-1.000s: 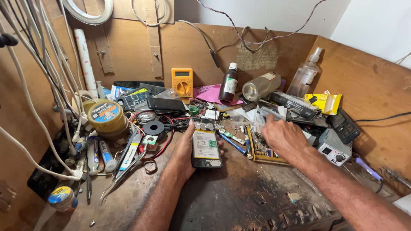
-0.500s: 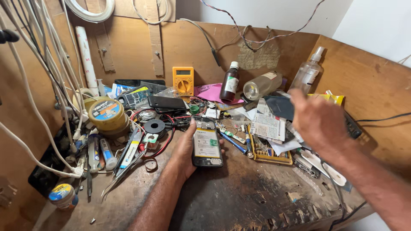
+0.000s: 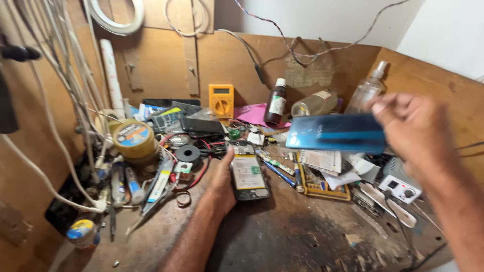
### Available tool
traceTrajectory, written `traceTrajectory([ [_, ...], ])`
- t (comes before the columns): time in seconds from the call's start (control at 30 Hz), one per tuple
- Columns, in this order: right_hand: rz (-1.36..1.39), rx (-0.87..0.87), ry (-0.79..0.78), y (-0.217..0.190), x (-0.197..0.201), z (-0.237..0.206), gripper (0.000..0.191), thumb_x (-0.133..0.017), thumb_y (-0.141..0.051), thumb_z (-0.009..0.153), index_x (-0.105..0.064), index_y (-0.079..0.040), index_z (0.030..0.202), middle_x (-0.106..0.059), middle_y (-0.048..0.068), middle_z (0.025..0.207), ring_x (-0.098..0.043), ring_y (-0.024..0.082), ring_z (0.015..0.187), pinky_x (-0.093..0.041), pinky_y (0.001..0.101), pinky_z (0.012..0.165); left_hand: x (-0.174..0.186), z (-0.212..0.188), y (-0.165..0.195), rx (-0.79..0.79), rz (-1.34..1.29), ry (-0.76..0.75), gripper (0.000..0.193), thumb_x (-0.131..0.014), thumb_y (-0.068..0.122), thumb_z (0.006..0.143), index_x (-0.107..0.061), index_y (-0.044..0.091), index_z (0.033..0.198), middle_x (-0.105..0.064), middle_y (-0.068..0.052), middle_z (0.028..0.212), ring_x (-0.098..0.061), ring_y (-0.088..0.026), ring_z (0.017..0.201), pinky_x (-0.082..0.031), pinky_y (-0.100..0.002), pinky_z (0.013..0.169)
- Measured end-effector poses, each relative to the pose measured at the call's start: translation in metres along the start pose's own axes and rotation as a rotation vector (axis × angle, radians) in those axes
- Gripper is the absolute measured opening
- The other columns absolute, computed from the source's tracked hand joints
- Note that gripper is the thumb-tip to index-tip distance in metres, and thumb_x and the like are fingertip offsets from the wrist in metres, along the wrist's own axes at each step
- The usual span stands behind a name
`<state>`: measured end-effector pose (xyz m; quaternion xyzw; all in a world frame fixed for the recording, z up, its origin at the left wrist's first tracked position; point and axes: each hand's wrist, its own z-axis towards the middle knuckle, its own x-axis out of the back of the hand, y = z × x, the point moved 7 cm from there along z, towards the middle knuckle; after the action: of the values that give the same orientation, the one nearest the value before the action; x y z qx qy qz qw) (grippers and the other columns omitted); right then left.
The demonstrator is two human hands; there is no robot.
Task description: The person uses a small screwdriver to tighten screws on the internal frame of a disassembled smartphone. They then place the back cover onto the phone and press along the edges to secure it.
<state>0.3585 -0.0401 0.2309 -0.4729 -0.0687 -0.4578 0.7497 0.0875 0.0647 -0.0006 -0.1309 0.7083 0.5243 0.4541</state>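
My left hand (image 3: 222, 181) rests on the worn wooden bench and grips an opened phone (image 3: 248, 171) lying face down, its battery and inner parts showing. My right hand (image 3: 416, 132) is raised above the right side of the bench and holds a glossy blue phone back cover (image 3: 337, 133) by its right end. The cover hangs level in the air, blurred by motion, above scattered papers and small tools.
A yellow multimeter (image 3: 221, 100), a brown bottle (image 3: 276, 103) and clear bottles (image 3: 367, 92) stand at the back wall. Tape rolls (image 3: 132, 137), tweezers and pens lie left. White cables (image 3: 65, 90) hang at left. A white control unit (image 3: 401, 188) sits right.
My right hand has lifted from the clutter at the right and come up holding the blue back cover. The left hand and opened phone have stayed put.
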Motion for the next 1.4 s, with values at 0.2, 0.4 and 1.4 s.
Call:
traceTrajectory([
  [0.2,0.562,-0.169,-0.032,0.066,-0.083,-0.020,0.012,-0.062,-0.004,0.102,-0.073,0.000,0.107,-0.073,0.008,0.098,-0.066,0.011,0.081,-0.054,0.0257,0.072,0.006,0.003,-0.002,-0.008,-0.057,-0.004,0.063,-0.036,0.058,0.101,-0.059,0.004,0.123,-0.071,-0.020,0.101,-0.073,-0.035,0.092,-0.060,-0.054,0.085],
  [0.4,0.780,-0.498,0.005,0.098,-0.088,-0.040,0.015,-0.063,-0.003,0.098,-0.069,-0.004,0.111,-0.071,0.010,0.106,-0.069,0.019,0.089,-0.059,0.0357,0.076,0.015,0.008,0.002,-0.088,-0.023,0.099,0.061,-0.037,0.056,0.103,-0.060,0.003,0.125,-0.071,-0.017,0.101,-0.073,-0.033,0.091,-0.061,-0.051,0.081],
  [1.4,-0.188,0.102,-0.362,-0.055,-0.195,-0.125,0.060,-0.084,-0.042,0.073,-0.073,0.000,0.115,-0.076,0.026,0.091,-0.076,0.037,0.090,-0.059,0.0441,0.083,0.015,0.005,0.027,-0.419,-0.194,0.085,0.058,-0.031,0.055,0.107,-0.061,0.009,0.126,-0.068,-0.007,0.109,-0.067,-0.021,0.101,-0.056,-0.039,0.092],
])
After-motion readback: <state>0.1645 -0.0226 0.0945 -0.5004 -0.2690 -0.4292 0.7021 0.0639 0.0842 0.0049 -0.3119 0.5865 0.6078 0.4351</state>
